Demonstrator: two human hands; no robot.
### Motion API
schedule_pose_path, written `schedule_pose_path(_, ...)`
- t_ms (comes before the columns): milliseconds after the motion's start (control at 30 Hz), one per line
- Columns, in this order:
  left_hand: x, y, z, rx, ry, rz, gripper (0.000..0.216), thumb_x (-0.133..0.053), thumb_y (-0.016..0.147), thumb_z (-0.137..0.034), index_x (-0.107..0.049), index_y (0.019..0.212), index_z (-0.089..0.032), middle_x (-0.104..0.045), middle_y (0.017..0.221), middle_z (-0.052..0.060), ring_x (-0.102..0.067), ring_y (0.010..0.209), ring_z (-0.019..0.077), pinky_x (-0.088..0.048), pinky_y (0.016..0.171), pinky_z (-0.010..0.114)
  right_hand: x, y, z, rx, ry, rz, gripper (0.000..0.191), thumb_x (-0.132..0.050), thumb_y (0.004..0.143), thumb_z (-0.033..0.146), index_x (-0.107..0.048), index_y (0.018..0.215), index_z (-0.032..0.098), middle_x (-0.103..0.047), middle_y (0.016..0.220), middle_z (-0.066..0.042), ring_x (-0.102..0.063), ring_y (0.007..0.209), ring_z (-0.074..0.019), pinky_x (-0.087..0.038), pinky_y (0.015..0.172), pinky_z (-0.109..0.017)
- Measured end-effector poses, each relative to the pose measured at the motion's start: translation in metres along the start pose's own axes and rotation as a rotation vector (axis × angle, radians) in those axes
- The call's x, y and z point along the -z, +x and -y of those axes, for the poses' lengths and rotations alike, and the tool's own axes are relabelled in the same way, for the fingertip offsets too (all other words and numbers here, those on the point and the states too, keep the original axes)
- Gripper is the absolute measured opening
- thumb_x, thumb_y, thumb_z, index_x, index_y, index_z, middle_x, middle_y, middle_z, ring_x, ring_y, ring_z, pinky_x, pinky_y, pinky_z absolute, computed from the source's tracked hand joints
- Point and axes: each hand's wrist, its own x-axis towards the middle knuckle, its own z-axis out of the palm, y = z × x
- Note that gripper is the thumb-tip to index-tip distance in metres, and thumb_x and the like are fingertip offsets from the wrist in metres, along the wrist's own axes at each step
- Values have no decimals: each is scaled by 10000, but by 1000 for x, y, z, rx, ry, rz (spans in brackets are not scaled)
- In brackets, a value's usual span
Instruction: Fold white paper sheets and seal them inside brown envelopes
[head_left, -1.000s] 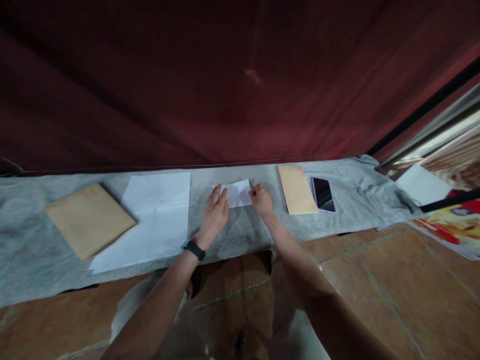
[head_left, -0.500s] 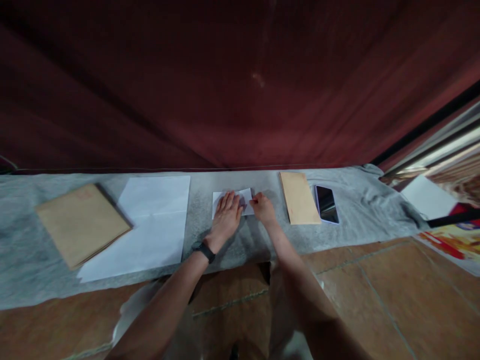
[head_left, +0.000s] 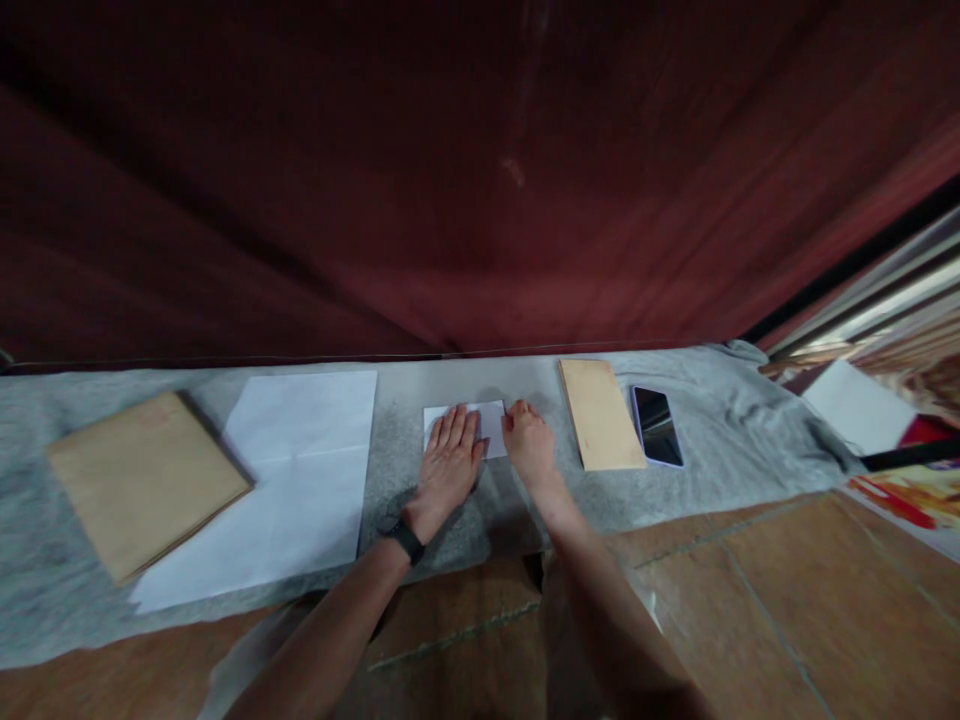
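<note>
A small white piece of paper [head_left: 491,425], which looks folded, lies on the grey cloth in front of me. My left hand [head_left: 450,450] is laid flat over its left and middle part, fingers stretched out and slightly apart. At the paper's right edge, my right hand [head_left: 529,438] is closed, thumb and curled fingers at the edge; the exact grip is partly hidden by the fingers. A dark watch [head_left: 406,541] is on my left wrist.
Left of my hands lies a large white sheet [head_left: 300,470], partly under a stack of brown envelopes [head_left: 150,480]. To the right are a narrower brown envelope stack [head_left: 602,415] and a phone [head_left: 658,427]. The grey cloth [head_left: 750,430] covers the surface; a dark red curtain [head_left: 480,250] hangs behind.
The whole view has shifted, so the things on the cloth appear slightly lower. Both hands stay on the small paper, with the left fingers still flat and the right fingers still curled at its edge.
</note>
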Motion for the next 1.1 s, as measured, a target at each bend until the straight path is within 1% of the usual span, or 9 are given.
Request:
schedule_pose_path(67, -1, -1, 0, -4, 12, 20, 562, -356, 1027, -301, -411, 1540, -77, -377, 1631, 193, -271, 1555, 306, -249, 1265, 529, -7, 0, 10, 156, 127, -37, 292, -434, 1043, 210, -668, 1206, 148, -719, 1186, -129, -667, 1135, -207, -498, 1003, -302)
schedule_pose_path(167, -4, 0, 3, -37, 8, 98, 578, -401, 979, -215, -416, 1525, -28, -398, 1610, 227, -264, 1553, 327, -213, 1279, 544, -24, -2, 24, 416, 295, 2, 381, -366, 1076, 267, -650, 1317, 185, -660, 1363, -90, -584, 1298, -156, -435, 1132, -276)
schedule_pose_path(233, -7, 0, 4, -36, -10, 136, 569, -387, 970, -184, -437, 1510, -10, -422, 1589, 244, -292, 1543, 323, -195, 1292, 526, -35, -6, 28, 471, 282, 15, 424, -365, 1080, 306, -622, 1385, 162, -598, 1462, -100, -503, 1401, -169, -377, 1205, -315)
schedule_pose_path(333, -10, -1, 6, -24, -46, 120, 574, -353, 983, -182, -415, 1530, -20, -393, 1610, 233, -276, 1552, 298, -202, 1300, 486, -47, -11, 25, 465, 202, 20, 485, -333, 1088, 329, -549, 1470, 123, -531, 1534, -121, -427, 1472, -191, -319, 1252, -379)
schedule_pose_path(433, -10, -5, 8, -14, -44, 74, 600, -346, 984, -184, -352, 1568, -50, -356, 1639, 201, -224, 1568, 284, -239, 1287, 507, -50, -15, 18, 447, 123, 30, 523, -291, 1097, 362, -470, 1536, 141, -478, 1578, -109, -373, 1510, -197, -284, 1268, -416)
schedule_pose_path(533, -7, -9, 10, 4, -17, 47, 599, -320, 987, -174, -334, 1572, -47, -352, 1641, 200, -206, 1571, 275, -249, 1278, 516, -52, -18, 12, 436, 55, 19, 541, -262, 1100, 372, -452, 1547, 134, -441, 1601, -108, -344, 1527, -206, -257, 1274, -418)
schedule_pose_path(700, 3, -10, 15, 53, 12, 23, 584, -297, 1012, -220, -354, 1556, -14, -352, 1637, 216, -203, 1573, 282, -246, 1275, 502, -56, -22, 4, 448, -42, -52, 527, -299, 1094, 338, -444, 1548, 115, -413, 1614, -135, -325, 1534, -234, -272, 1258, -452)
schedule_pose_path(933, 10, -10, 19, 76, 10, 16, 555, -356, 1035, -309, -408, 1555, -124, -358, 1651, 150, -259, 1560, 292, -245, 1268, 522, -58, -25, -7, 435, -148, -123, 506, -354, 1080, 302, -456, 1543, 125, -390, 1621, -176, -334, 1523, -287, -305, 1221, -501)
schedule_pose_path(1100, 11, -9, 21, 132, 45, 21, 551, -372, 1045, -341, -429, 1547, -122, -347, 1657, 139, -255, 1561, 299, -216, 1280, 513, -60, -28, -11, 389, -185, -189, 534, -359, 1084, 355, -438, 1549, 104, -418, 1598, -205, -385, 1488, -303, -304, 1206, -510)
